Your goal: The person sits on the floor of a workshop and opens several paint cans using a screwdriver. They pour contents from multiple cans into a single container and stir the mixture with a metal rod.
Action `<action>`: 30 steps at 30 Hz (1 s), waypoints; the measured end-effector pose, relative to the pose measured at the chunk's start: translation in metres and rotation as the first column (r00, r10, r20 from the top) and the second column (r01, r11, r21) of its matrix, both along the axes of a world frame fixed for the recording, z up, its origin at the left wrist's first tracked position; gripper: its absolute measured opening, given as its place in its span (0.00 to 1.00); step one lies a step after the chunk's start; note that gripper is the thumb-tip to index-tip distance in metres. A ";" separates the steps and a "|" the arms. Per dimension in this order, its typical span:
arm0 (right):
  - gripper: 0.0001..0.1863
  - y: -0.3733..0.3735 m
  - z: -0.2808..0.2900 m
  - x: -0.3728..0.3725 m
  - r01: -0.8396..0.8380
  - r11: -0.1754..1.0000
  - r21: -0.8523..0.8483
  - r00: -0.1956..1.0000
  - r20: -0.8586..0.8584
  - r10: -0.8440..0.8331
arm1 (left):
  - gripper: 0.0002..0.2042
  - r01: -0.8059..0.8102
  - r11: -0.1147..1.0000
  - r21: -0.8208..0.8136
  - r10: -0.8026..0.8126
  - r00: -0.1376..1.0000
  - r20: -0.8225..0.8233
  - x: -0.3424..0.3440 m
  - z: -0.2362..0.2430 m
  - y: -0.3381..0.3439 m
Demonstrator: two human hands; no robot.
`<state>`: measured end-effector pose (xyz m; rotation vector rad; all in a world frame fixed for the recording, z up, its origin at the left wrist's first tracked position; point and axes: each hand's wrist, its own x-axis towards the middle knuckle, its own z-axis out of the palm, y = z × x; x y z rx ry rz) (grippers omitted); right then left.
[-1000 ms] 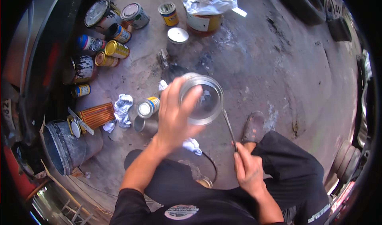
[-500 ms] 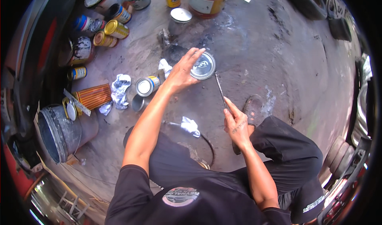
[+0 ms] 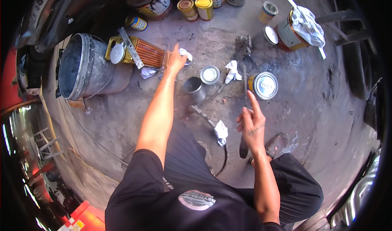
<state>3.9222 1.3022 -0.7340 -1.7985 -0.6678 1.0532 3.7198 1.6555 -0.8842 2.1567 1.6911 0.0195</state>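
Observation:
My left hand (image 3: 175,62) is over a crumpled white rag (image 3: 186,57), beside an orange ribbed can (image 3: 149,53). Its fingers are smeared by motion, so its grip is unclear. In my right hand (image 3: 253,124) is a long thin tool with a narrow metal blade (image 3: 245,77) and a dark handle (image 3: 243,148); the index finger stretches forward along it. Just beyond that fingertip stands a closed paint can (image 3: 265,86) with a silver lid. Between my hands are a smaller can with a pale top (image 3: 210,74) and an open grey cup (image 3: 194,88).
A large grey bucket (image 3: 83,67) stands at the left. Several paint cans (image 3: 204,8) crowd the back. A rag-topped can (image 3: 287,30) is at back right. Another white rag (image 3: 232,70) and a hose tool wrapped in cloth (image 3: 221,133) lie near my legs.
My left hand has let go of the silver-lidded can and moved left to the rag. My right hand keeps the thin tool, its tip now away from the lid edge. The view has turned left.

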 end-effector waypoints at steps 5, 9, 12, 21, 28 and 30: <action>0.31 0.051 0.000 -0.030 -0.163 0.986 0.021 0.981 -0.104 0.165 | 0.28 -0.057 0.985 0.165 0.071 0.994 -0.081 -0.039 -0.084 -0.013; 0.31 0.084 -0.011 -0.054 -0.236 0.971 0.029 0.962 -0.133 0.237 | 0.14 -0.252 0.965 -0.071 0.260 0.951 0.167 -0.049 -0.057 0.011; 0.31 0.131 -0.022 -0.066 -0.228 0.971 0.075 0.954 -0.182 0.238 | 0.11 -0.334 0.941 0.049 0.260 0.809 0.527 -0.032 0.005 0.017; 0.29 0.186 -0.036 -0.101 -0.206 0.967 0.147 0.967 -0.121 0.224 | 0.09 -0.217 0.933 -0.286 0.341 0.288 0.895 0.017 0.047 -0.016; 0.32 0.083 0.017 -0.063 -0.311 0.944 0.107 0.943 0.163 0.292 | 0.11 -0.315 0.946 0.071 0.160 0.649 0.744 -0.002 0.025 0.036; 0.32 0.024 0.031 -0.043 -0.177 0.982 0.071 0.982 0.085 0.171 | 0.10 -0.261 0.958 0.119 0.142 0.793 0.593 -0.012 0.021 0.044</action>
